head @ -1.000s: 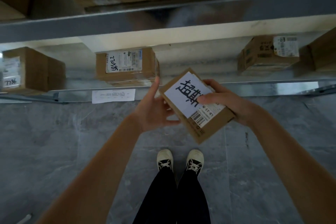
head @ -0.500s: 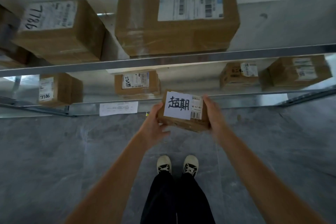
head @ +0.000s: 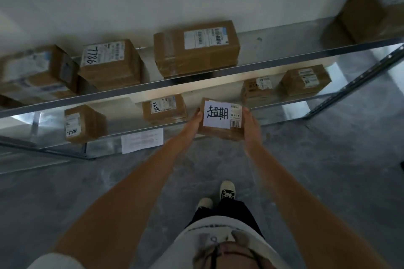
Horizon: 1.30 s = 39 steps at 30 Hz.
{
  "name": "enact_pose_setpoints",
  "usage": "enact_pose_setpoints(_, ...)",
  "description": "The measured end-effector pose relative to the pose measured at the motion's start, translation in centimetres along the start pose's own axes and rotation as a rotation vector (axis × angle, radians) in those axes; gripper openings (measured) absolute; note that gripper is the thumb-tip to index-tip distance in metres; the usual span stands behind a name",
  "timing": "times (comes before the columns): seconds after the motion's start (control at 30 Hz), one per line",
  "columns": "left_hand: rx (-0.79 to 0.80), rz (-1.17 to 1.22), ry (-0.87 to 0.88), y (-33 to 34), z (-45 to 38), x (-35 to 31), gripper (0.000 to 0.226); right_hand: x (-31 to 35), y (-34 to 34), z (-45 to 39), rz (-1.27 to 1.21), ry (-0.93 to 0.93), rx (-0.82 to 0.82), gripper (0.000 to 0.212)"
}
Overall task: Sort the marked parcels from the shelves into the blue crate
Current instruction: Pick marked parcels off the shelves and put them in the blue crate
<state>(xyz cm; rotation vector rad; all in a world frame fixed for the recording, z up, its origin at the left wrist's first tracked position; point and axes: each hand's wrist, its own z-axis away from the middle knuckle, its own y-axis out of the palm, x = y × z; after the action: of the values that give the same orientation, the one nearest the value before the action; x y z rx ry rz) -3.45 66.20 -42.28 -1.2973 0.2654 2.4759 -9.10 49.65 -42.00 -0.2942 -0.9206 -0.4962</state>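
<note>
I hold a small brown cardboard parcel (head: 220, 124) out in front of me, level, just before the lower shelf. Its top carries a white sheet with two handwritten black characters and a barcode label. My left hand (head: 194, 119) grips its left side and my right hand (head: 251, 123) grips its right side. No blue crate is in view.
A metal shelf rack (head: 196, 74) runs along the white wall. The upper shelf holds several brown parcels, among them a large one (head: 195, 48) and one marked 7786 (head: 109, 62). Lower-shelf parcels (head: 164, 108) sit behind the held one. Grey floor and my shoes (head: 227, 190) lie below.
The parcel has turned from tilted to level in both hands and sits further out. My view has risen and pulled back, so the upper shelf and wall show.
</note>
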Motion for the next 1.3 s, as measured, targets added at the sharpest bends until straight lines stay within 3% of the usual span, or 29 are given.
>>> enact_pose_setpoints(0.13,0.053,-0.128,0.109,1.8,2.3,-1.4,0.028,0.5,-2.1,2.5,-0.008,-0.055,-0.064,0.046)
enact_pose_setpoints(0.37,0.145,-0.321,0.123,9.8,4.5,-5.4,0.028,2.2,-9.8,4.3,-0.122,-0.067,-0.168,0.036)
enact_pose_setpoints(0.53,0.257,-0.458,0.121,20.8,3.9,-7.0,0.039,3.0,-20.3,3.7,-0.154,-0.086,-0.289,0.054)
enact_pose_setpoints(0.7,0.290,-0.507,0.147,34.1,4.1,-7.8,0.037,3.6,-33.0,3.9,-0.217,-0.128,-0.352,0.049)
enact_pose_setpoints(0.87,0.436,-0.486,0.238,46.6,5.0,-7.8,0.032,3.7,-44.1,5.2,-0.283,-0.159,-0.531,0.042)
enact_pose_setpoints(1.1,0.655,-0.351,-0.006,60.9,4.0,-6.9,0.046,2.9,-56.2,5.2,-0.395,-0.119,-0.707,0.044)
enact_pose_setpoints(1.3,0.734,-0.465,0.059,72.3,3.0,-8.1,0.045,3.2,-65.5,3.5,-0.450,-0.128,-0.814,0.042)
